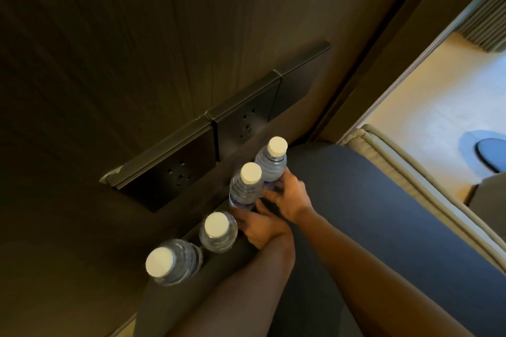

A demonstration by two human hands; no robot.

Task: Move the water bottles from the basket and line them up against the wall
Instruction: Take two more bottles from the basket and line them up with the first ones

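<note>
Several clear water bottles with white caps stand upright in a row along the dark wood wall [137, 49], on a dark round tabletop [369, 213]. The farthest bottle [271, 164] has my right hand [287, 197] wrapped around its lower part. The bottle beside it [245, 189] is held at its base by my left hand [257, 227]. Two more bottles, one in the middle [217, 232] and one nearest me [172, 261], stand free. No basket is in view.
A row of black socket plates [219, 131] sits on the wall just above the bottles. To the right are a beige cushion edge [410, 169], a pale floor [438, 85] and a dark round object [490, 153].
</note>
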